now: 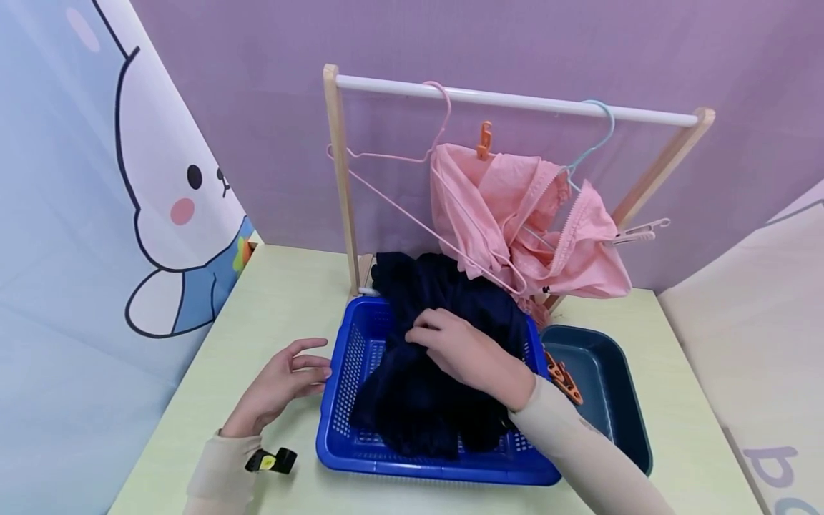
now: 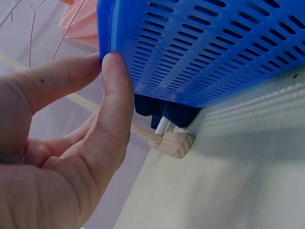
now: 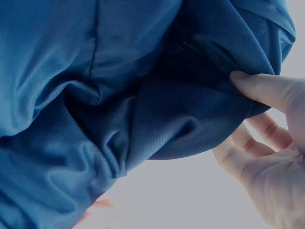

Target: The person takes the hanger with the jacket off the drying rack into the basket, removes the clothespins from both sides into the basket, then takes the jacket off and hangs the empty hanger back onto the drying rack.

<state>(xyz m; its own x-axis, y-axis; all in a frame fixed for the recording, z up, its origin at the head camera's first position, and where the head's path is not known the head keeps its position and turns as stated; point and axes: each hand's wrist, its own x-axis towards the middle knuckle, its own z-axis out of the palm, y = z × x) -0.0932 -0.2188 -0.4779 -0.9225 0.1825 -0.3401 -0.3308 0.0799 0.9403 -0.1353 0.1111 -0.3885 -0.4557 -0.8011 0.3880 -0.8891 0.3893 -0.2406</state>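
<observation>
Dark navy garment (image 1: 418, 400) lies bunched in the blue plastic basket (image 1: 386, 465), its far end spilling over the back rim. My right hand (image 1: 466, 354) is over its middle; in the right wrist view, thumb and fingers of the right hand (image 3: 267, 119) pinch a fold of the navy fabric (image 3: 157, 114). At the basket's left side is my left hand (image 1: 283, 386). Seen from the left wrist, the left hand's (image 2: 81, 124) thumb and a finger meet at the basket's rim (image 2: 107, 28), pinching its edge; the other fingers are loosely bent.
Behind stands a small clothes rack (image 1: 515, 99) with a pink hanger (image 1: 444, 107), a turquoise hanger (image 1: 601, 136) and a pink garment (image 1: 476, 207) clipped with an orange peg (image 1: 484, 139) and a pale peg (image 1: 644, 231). A dark teal tray (image 1: 618, 372) with orange pegs (image 1: 563, 379) is at right.
</observation>
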